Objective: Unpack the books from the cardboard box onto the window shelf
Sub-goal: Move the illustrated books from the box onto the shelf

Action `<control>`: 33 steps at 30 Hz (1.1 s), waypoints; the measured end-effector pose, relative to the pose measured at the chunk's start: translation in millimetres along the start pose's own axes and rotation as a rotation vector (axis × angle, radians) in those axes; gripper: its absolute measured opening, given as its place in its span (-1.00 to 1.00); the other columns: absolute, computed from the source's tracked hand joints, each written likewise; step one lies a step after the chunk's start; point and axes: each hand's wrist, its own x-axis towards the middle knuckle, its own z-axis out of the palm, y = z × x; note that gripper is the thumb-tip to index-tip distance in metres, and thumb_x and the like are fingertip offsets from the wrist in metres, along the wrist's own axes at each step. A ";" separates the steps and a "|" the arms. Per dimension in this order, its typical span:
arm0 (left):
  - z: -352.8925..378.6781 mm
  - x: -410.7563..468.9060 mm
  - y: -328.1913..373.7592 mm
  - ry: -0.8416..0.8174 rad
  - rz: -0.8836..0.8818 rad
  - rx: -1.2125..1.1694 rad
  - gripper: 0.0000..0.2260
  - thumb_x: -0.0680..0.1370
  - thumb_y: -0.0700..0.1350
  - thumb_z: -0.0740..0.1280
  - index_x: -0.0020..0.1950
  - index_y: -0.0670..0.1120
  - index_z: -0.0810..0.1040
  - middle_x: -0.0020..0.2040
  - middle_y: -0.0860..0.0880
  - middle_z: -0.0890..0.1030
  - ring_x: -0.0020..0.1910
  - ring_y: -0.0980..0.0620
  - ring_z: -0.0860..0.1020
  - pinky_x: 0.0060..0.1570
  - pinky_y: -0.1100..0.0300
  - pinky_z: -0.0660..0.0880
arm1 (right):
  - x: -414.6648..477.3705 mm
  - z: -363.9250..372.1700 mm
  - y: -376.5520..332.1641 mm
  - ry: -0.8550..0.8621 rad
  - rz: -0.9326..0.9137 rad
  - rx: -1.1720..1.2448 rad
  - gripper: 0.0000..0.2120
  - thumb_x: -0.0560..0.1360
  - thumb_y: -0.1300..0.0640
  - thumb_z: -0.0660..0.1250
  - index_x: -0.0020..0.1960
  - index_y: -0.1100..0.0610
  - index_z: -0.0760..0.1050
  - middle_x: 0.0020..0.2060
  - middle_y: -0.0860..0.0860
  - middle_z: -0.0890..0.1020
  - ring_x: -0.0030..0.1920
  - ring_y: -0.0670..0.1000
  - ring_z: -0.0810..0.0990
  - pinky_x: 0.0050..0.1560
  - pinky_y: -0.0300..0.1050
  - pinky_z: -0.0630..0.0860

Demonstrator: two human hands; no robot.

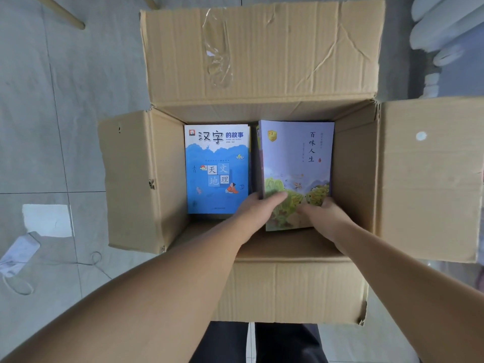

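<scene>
Both left hand [259,208] and right hand [324,214] in grip on purple book [296,153], blue book [217,169] just beside, inside cardboard box [170,179]

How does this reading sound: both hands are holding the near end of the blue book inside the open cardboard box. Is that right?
Not quite. The head view shows the left hand and right hand holding the near end of the purple book, not the blue book, which lies untouched beside it inside the open cardboard box.
</scene>
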 end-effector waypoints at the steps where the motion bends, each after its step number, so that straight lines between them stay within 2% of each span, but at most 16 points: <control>1: 1.6 3.1 2.4 0.004 -0.016 -0.045 -0.24 0.47 0.38 0.42 0.55 0.00 0.41 0.24 0.12 0.56 0.14 0.07 0.48 0.12 0.10 0.33 | 0.4 0.3 -0.1 0.007 -0.007 0.005 -0.35 0.57 -0.11 0.38 0.53 0.19 0.32 0.14 0.06 0.46 0.06 0.08 0.44 0.08 -0.08 0.33; 3: 8.6 9.0 4.4 0.005 -0.042 -0.144 -0.13 0.43 0.33 0.49 0.60 -0.07 0.32 0.44 0.01 0.51 0.21 0.01 0.48 0.15 0.09 0.34 | 1.7 2.0 1.1 0.018 -0.017 0.009 -0.31 0.56 -0.15 0.39 0.55 0.18 0.30 0.16 0.04 0.42 0.08 0.06 0.41 0.09 -0.09 0.31; 5: 15.6 13.3 1.3 0.012 -0.057 -0.196 -0.10 0.43 0.25 0.55 0.61 -0.11 0.28 0.49 -0.05 0.48 0.38 -0.08 0.50 0.29 0.03 0.39 | 2.2 2.6 3.0 0.026 -0.025 0.013 -0.23 0.55 -0.22 0.40 0.56 0.20 0.28 0.18 0.06 0.43 0.09 0.04 0.38 0.09 -0.10 0.30; 7: 16.5 16.7 -2.3 0.018 -0.036 -0.195 -0.27 0.46 0.11 0.57 0.54 -0.11 0.42 0.38 -0.04 0.61 0.34 -0.09 0.58 0.36 -0.01 0.48 | 0.6 0.9 3.5 0.023 -0.022 0.031 -0.12 0.51 -0.31 0.41 0.58 0.23 0.25 0.15 0.05 0.45 0.08 0.02 0.39 0.05 -0.12 0.33; 9: 11.3 14.8 -2.8 0.010 0.018 -0.165 -0.44 0.46 0.05 0.58 0.42 -0.04 0.57 0.24 -0.03 0.71 0.22 -0.07 0.67 0.29 -0.03 0.56 | -3.6 -0.7 -0.2 0.028 -0.017 0.058 -0.05 0.46 -0.39 0.42 0.58 0.22 0.28 0.05 -0.04 0.49 -0.02 -0.01 0.47 -0.12 -0.13 0.37; 12: -0.7 6.6 -2.4 -0.013 0.067 -0.157 -0.49 0.40 0.08 0.61 0.31 0.01 0.65 0.15 0.00 0.75 0.15 -0.03 0.70 0.15 0.04 0.59 | -7.3 -0.8 -6.8 0.091 0.010 0.146 -0.06 0.36 -0.45 0.46 0.47 0.18 0.39 -0.11 -0.10 0.55 -0.15 -0.06 0.51 -0.08 -0.12 0.38; 15: -15.4 -8.8 -2.9 -0.035 0.092 -0.211 -0.70 0.43 -0.01 0.60 0.14 0.04 0.71 0.09 0.03 0.77 0.15 0.01 0.70 0.24 0.01 0.56 | -13.8 1.7 -11.9 0.133 0.022 0.216 0.08 0.28 -0.52 0.47 0.53 0.17 0.34 0.01 -0.03 0.55 0.03 0.08 0.54 0.03 -0.09 0.34; 17: -26.2 -21.8 -1.7 -0.063 0.092 -0.282 -0.83 0.47 -0.10 0.59 0.04 0.01 0.74 0.09 0.00 0.77 0.22 -0.04 0.67 0.34 -0.06 0.52 | -17.2 0.0 -11.3 0.120 0.004 0.212 0.17 0.20 -0.55 0.49 0.54 0.18 0.33 0.05 -0.02 0.54 0.03 0.08 0.55 0.01 -0.11 0.36; 19: -37.8 -39.2 1.2 -0.134 0.077 -0.367 -0.81 0.42 -0.11 0.58 0.03 -0.04 0.78 0.13 -0.08 0.77 0.27 -0.12 0.66 0.37 -0.15 0.53 | -22.7 -6.8 -11.5 0.077 -0.018 0.207 0.22 0.07 -0.60 0.48 0.48 0.17 0.43 0.06 -0.04 0.59 0.01 0.07 0.57 0.04 -0.11 0.44; 20: -44.0 -48.3 2.5 -0.174 0.074 -0.386 -0.74 0.42 -0.12 0.57 0.11 -0.08 0.77 0.18 -0.12 0.76 0.26 -0.15 0.67 0.36 -0.18 0.54 | -24.7 -11.5 -12.1 0.041 -0.025 0.206 0.22 -0.01 -0.63 0.47 0.41 0.16 0.51 0.10 -0.04 0.64 0.04 0.09 0.62 0.10 -0.09 0.50; 21: -50.0 -57.2 3.7 -0.204 0.070 -0.393 -0.68 0.46 -0.14 0.55 0.21 -0.12 0.72 0.23 -0.16 0.73 0.22 -0.15 0.69 0.35 -0.19 0.55 | -26.9 -17.1 -13.1 -0.002 -0.032 0.202 0.18 -0.07 -0.65 0.46 0.30 0.14 0.62 0.08 -0.01 0.70 0.01 0.11 0.69 0.08 -0.05 0.60; 23: -61.9 -75.4 6.0 -0.247 0.061 -0.386 -0.65 0.55 -0.18 0.49 0.33 -0.19 0.65 0.29 -0.18 0.70 0.14 -0.15 0.71 0.34 -0.20 0.52 | -34.3 -29.3 -17.4 -0.122 -0.067 0.251 0.01 -0.05 -0.59 0.53 0.11 0.15 0.71 -0.12 0.03 0.79 -0.28 0.08 0.75 -0.32 -0.13 0.66; 24: -67.3 -84.5 7.6 -0.260 0.061 -0.374 -0.64 0.56 -0.18 0.48 0.35 -0.21 0.63 0.28 -0.20 0.69 0.13 -0.15 0.69 0.36 -0.22 0.49 | -39.5 -34.6 -19.4 -0.202 -0.096 0.336 -0.04 -0.02 -0.51 0.59 0.12 0.16 0.72 -0.13 0.04 0.80 -0.30 0.06 0.77 -0.36 -0.13 0.67; 27: -80.8 -115.3 17.0 -0.296 0.078 -0.318 -0.57 0.46 -0.16 0.54 0.31 -0.21 0.65 0.17 -0.16 0.73 0.18 -0.17 0.66 0.36 -0.22 0.49 | -63.4 -48.6 -29.9 -0.326 -0.198 0.574 -0.17 0.14 -0.33 0.66 0.29 0.09 0.68 0.14 0.13 0.78 0.11 0.16 0.78 0.19 0.13 0.65; 31: -90.5 -162.2 43.3 -0.230 0.159 -0.212 -0.68 0.48 -0.18 0.55 0.23 -0.13 0.68 0.03 -0.06 0.79 0.00 -0.06 0.74 0.05 -0.07 0.66 | -109.9 -60.3 -56.7 -0.272 -0.358 0.659 -0.42 0.37 -0.19 0.59 0.29 0.06 0.67 0.17 0.11 0.77 0.19 0.19 0.74 0.33 0.19 0.57; 33: -95.1 -191.7 64.8 -0.176 0.212 -0.204 -0.80 0.53 -0.23 0.51 0.15 -0.13 0.69 -0.08 -0.03 0.80 -0.16 0.00 0.76 -0.21 0.09 0.69 | -142.9 -70.9 -74.7 -0.184 -0.495 0.622 -0.55 0.44 -0.12 0.58 0.26 0.03 0.67 0.09 0.00 0.80 0.12 0.06 0.77 0.27 0.06 0.60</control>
